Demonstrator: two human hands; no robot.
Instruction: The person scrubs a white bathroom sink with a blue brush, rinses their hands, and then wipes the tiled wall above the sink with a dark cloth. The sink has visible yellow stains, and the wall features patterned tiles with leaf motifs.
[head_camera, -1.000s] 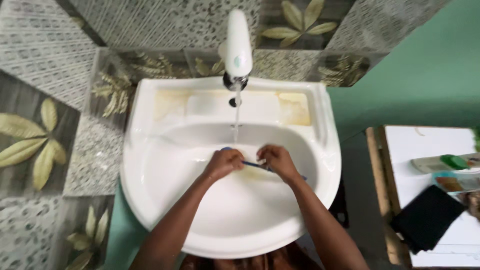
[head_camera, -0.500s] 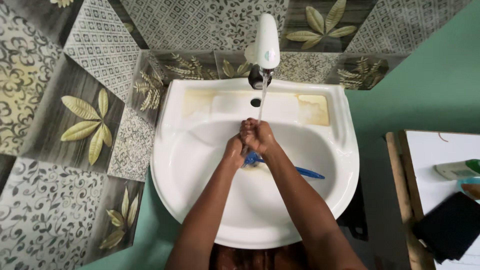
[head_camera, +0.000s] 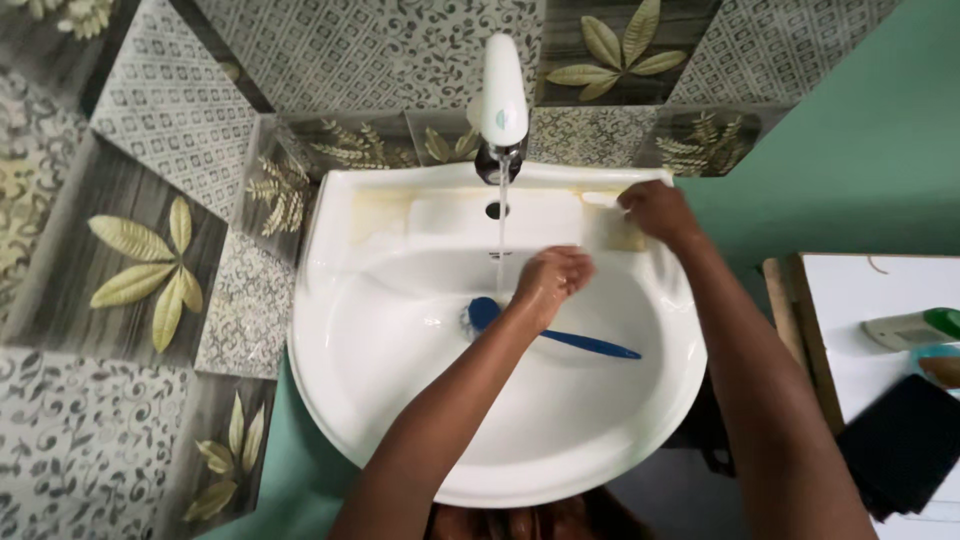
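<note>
A round white sink (head_camera: 400, 420) is sitting under a smooth white tap (head_camera: 502, 92), and a thin line of water (head_camera: 500, 215) is running down from it. The sink is shiny, with yellow-brown stains on its flat back ledge. A blue brush (head_camera: 560, 338) is lying inside the bowl. It has a round head with pale bristles and a long thin handle that is pointing to the right. The left hand (head_camera: 551, 280) is curling into a loose fist just beside the water, and it is hovering right over the brush, near the head end. I cannot tell if it is touching the brush or holding anything. The right hand (head_camera: 652, 212) is resting up on the back right corner of the ledge, well away from the brush, with its fingers bent down on the stained spot; whether it is gripping something there is hidden. Behind the sink, the wall tiles (head_camera: 150, 250) are showing leaf and swirl patterns.
</note>
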